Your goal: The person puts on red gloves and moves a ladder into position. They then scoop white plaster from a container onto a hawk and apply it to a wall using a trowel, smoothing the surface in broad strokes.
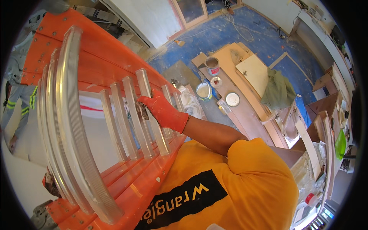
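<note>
An orange ladder point(109, 50) with stacked rails and silver rungs is held on its side across the left half of the head view, against my body. My right hand point(165, 111), in a red glove, is closed on one of the middle rungs point(157, 136), its stained fingertips curled round the metal. A dark, dirty glove with some red, apparently my left hand point(51, 182), shows at the lower left behind the outer rungs; its fingers are mostly hidden. My yellow shirt fills the lower middle of the view.
Another person's legs point(19, 101) in reflective-banded trousers are at the far left. Boards point(251, 74) with a green cloth point(278, 86), paint cans point(212, 65) and buckets point(204, 91) lie on the blue-covered floor point(299, 57). Cluttered wooden units point(322, 107) line the right; a wall point(138, 15) stands beyond.
</note>
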### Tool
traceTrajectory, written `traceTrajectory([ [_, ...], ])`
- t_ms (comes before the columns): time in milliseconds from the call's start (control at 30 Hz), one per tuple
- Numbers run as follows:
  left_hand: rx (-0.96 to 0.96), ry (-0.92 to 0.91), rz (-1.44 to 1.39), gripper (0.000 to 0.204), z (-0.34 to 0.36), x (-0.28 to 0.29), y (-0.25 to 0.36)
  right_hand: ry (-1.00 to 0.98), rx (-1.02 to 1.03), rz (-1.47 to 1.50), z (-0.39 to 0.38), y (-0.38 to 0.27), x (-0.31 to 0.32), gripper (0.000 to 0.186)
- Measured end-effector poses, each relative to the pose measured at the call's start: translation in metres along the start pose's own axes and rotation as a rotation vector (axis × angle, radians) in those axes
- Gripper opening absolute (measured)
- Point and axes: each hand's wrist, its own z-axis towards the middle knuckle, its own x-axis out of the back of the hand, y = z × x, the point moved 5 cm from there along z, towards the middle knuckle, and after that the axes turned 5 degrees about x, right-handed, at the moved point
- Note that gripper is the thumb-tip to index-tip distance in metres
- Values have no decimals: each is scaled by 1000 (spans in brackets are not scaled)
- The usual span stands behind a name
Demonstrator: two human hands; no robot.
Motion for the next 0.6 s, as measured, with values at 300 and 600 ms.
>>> traceTrajectory([
  [300, -4, -167, -17, 49, 257, 90, 21, 64, 166, -115, 217, 34, -89, 38],
  [600, -41, -232, -50, 49, 418, 104, 63, 91, 296, -315, 382, 2, -118, 42],
])
